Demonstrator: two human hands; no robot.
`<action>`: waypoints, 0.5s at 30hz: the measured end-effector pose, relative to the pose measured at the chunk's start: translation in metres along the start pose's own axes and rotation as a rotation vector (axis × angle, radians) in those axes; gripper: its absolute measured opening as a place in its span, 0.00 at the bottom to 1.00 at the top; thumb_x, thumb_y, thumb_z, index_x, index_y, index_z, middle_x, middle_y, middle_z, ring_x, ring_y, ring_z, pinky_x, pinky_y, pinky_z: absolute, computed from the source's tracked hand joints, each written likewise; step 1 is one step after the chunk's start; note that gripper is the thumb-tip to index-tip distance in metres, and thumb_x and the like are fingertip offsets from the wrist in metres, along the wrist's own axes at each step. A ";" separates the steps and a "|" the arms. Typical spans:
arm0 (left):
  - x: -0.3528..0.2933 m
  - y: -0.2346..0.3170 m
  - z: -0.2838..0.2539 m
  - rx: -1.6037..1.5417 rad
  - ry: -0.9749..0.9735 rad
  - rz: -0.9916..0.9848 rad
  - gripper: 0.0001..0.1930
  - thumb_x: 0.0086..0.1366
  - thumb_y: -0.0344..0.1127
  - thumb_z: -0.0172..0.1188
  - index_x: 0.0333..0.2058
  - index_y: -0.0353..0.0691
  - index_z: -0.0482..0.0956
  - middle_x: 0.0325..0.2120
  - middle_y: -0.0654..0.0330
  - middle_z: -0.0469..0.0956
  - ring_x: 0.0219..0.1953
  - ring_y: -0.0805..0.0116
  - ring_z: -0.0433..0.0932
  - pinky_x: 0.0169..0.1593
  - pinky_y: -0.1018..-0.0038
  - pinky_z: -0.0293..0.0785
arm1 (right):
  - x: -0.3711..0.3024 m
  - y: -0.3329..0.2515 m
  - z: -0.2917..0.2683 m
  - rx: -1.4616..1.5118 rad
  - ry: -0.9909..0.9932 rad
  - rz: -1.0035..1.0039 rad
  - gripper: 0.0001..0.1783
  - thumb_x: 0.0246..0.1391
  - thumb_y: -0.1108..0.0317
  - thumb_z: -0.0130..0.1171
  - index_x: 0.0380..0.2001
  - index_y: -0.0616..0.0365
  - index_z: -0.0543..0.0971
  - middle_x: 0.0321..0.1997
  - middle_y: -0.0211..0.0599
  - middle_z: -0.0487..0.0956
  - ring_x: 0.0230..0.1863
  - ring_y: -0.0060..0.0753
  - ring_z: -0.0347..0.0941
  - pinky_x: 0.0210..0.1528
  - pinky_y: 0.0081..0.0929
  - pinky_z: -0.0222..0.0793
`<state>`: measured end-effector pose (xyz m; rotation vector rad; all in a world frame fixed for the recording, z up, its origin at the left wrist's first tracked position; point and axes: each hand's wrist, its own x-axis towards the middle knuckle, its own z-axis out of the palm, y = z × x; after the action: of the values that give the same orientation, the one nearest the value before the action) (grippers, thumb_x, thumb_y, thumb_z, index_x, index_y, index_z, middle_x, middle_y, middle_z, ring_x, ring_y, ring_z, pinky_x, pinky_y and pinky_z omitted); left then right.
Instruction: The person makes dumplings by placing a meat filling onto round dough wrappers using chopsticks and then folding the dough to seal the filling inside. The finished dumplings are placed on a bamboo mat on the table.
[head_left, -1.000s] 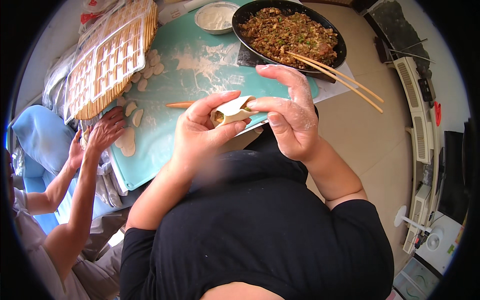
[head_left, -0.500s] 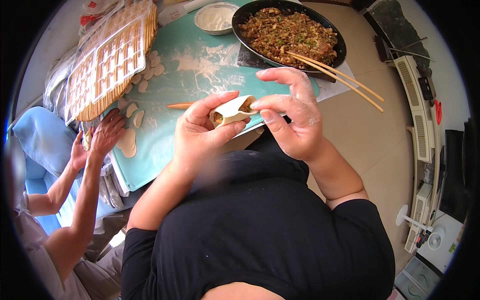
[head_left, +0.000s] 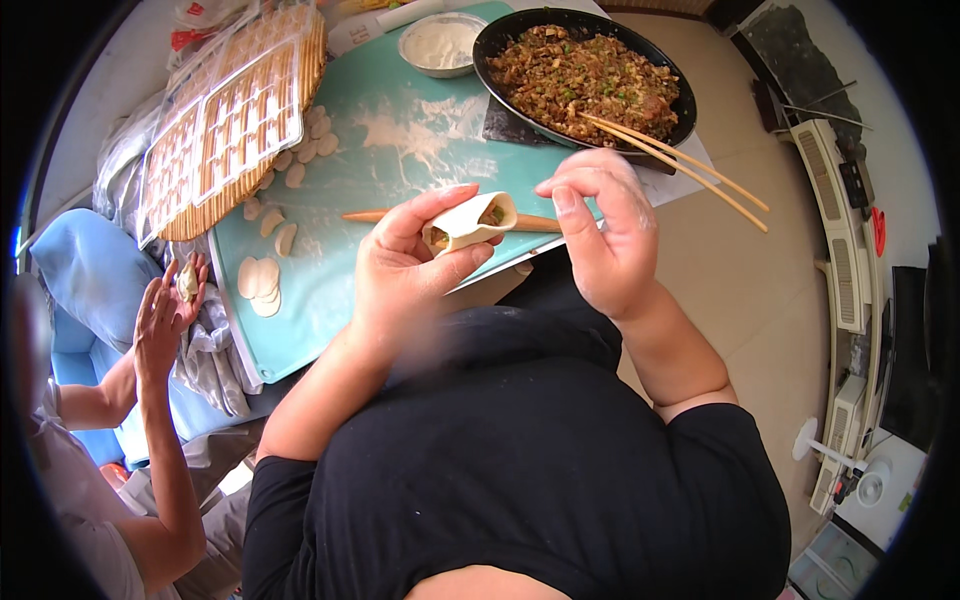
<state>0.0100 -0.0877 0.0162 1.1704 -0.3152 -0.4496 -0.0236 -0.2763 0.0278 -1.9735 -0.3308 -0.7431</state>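
Observation:
My left hand (head_left: 400, 255) is closed around a dumpling (head_left: 468, 225), pinching its folded wrapper between thumb and fingers. The pale wrapper is joined along the middle, and filling shows at both open ends. My right hand (head_left: 612, 232) hovers just to the right, apart from the dumpling. Its fingers are loosely bent with nothing in them, and flour dusts the skin. Behind the dumpling lies a wooden rolling pin (head_left: 535, 224) on the green mat (head_left: 400, 165), partly hidden by my left hand.
At the back right, a black pan (head_left: 690, 110) of filling (head_left: 585, 75) has chopsticks (head_left: 690, 165) across its rim. A flour bowl (head_left: 438, 45) stands beside it. Wrappers (head_left: 262, 282) lie at the left, near a tray (head_left: 230, 130). Another person's hands (head_left: 165, 315) hold a dumpling (head_left: 187, 282).
My right hand has drawn back from the dumpling's right end, and its fingers have curled. The left hand keeps its hold. The other person's hands have moved off the mat's edge.

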 end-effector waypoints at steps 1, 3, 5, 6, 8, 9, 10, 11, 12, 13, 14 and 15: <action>0.000 0.000 0.000 0.007 0.005 0.000 0.25 0.51 0.16 0.60 0.49 0.32 0.68 0.41 0.52 0.76 0.42 0.64 0.77 0.46 0.71 0.74 | -0.002 0.004 0.002 0.055 -0.033 0.086 0.05 0.53 0.70 0.54 0.27 0.61 0.74 0.25 0.39 0.73 0.27 0.38 0.69 0.31 0.29 0.65; 0.001 -0.002 -0.001 0.024 0.006 0.047 0.25 0.51 0.16 0.60 0.49 0.32 0.68 0.42 0.52 0.75 0.43 0.65 0.76 0.47 0.72 0.74 | -0.005 0.004 0.005 0.139 -0.174 0.185 0.07 0.52 0.68 0.55 0.27 0.61 0.74 0.24 0.39 0.73 0.27 0.38 0.69 0.31 0.29 0.65; 0.001 -0.006 -0.002 0.068 0.011 0.110 0.24 0.52 0.17 0.61 0.49 0.32 0.69 0.43 0.54 0.75 0.45 0.67 0.75 0.48 0.73 0.73 | -0.005 0.000 0.007 0.097 -0.277 0.165 0.10 0.51 0.64 0.58 0.27 0.61 0.74 0.23 0.39 0.72 0.25 0.39 0.69 0.29 0.31 0.65; 0.001 -0.007 -0.002 0.104 0.013 0.149 0.23 0.52 0.17 0.61 0.48 0.32 0.70 0.44 0.55 0.74 0.46 0.68 0.74 0.49 0.75 0.72 | -0.003 -0.003 0.007 0.079 -0.291 0.135 0.10 0.52 0.65 0.57 0.27 0.61 0.73 0.23 0.39 0.71 0.24 0.37 0.67 0.27 0.29 0.63; 0.001 -0.008 -0.002 0.183 0.024 0.195 0.22 0.52 0.18 0.62 0.47 0.32 0.71 0.44 0.57 0.74 0.47 0.70 0.73 0.49 0.76 0.71 | 0.000 -0.007 0.006 0.041 -0.317 0.079 0.09 0.54 0.66 0.56 0.28 0.62 0.72 0.23 0.38 0.69 0.22 0.34 0.64 0.25 0.26 0.60; 0.001 -0.008 -0.002 0.227 0.034 0.202 0.21 0.52 0.18 0.62 0.47 0.32 0.72 0.44 0.58 0.74 0.46 0.71 0.73 0.48 0.76 0.71 | 0.000 -0.005 0.009 0.011 -0.272 0.015 0.08 0.50 0.69 0.58 0.27 0.62 0.72 0.22 0.40 0.69 0.21 0.39 0.64 0.23 0.29 0.60; 0.001 -0.008 -0.001 0.273 0.045 0.209 0.21 0.51 0.18 0.62 0.46 0.32 0.72 0.43 0.58 0.74 0.46 0.71 0.74 0.48 0.77 0.71 | -0.002 -0.003 0.010 -0.046 -0.266 -0.007 0.08 0.49 0.68 0.59 0.27 0.61 0.72 0.22 0.40 0.70 0.22 0.40 0.66 0.24 0.31 0.62; 0.002 -0.007 -0.001 0.293 0.047 0.220 0.21 0.51 0.18 0.62 0.46 0.32 0.73 0.43 0.58 0.73 0.45 0.71 0.74 0.48 0.77 0.71 | -0.003 -0.001 0.011 -0.103 -0.260 -0.030 0.09 0.48 0.67 0.60 0.26 0.60 0.73 0.22 0.40 0.71 0.23 0.42 0.67 0.24 0.33 0.63; 0.002 -0.007 -0.001 0.313 0.050 0.231 0.21 0.50 0.17 0.62 0.45 0.33 0.73 0.43 0.58 0.73 0.45 0.71 0.74 0.47 0.77 0.71 | -0.003 0.000 0.012 -0.159 -0.253 -0.053 0.09 0.47 0.65 0.60 0.26 0.59 0.74 0.23 0.40 0.71 0.23 0.44 0.68 0.25 0.35 0.64; 0.002 -0.007 -0.001 0.333 0.053 0.242 0.21 0.50 0.17 0.62 0.45 0.33 0.74 0.43 0.59 0.73 0.45 0.71 0.74 0.47 0.77 0.71 | -0.002 -0.001 0.012 -0.158 -0.262 -0.068 0.08 0.47 0.66 0.60 0.26 0.59 0.73 0.23 0.40 0.71 0.24 0.45 0.68 0.25 0.36 0.64; 0.002 -0.007 -0.001 0.336 0.053 0.243 0.21 0.50 0.17 0.62 0.45 0.33 0.74 0.42 0.59 0.73 0.44 0.72 0.74 0.47 0.78 0.71 | -0.001 -0.003 0.011 -0.157 -0.271 -0.083 0.07 0.46 0.68 0.60 0.26 0.59 0.73 0.23 0.40 0.71 0.24 0.46 0.68 0.26 0.36 0.64; 0.001 -0.007 -0.001 0.340 0.052 0.243 0.21 0.49 0.17 0.62 0.45 0.33 0.74 0.42 0.59 0.73 0.44 0.72 0.74 0.47 0.78 0.71 | -0.001 -0.003 0.011 -0.156 -0.280 -0.098 0.07 0.46 0.69 0.59 0.26 0.59 0.73 0.23 0.40 0.72 0.24 0.46 0.68 0.26 0.37 0.64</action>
<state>0.0104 -0.0902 0.0096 1.4505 -0.4956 -0.1537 -0.0216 -0.2649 0.0258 -2.2268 -0.5537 -0.5672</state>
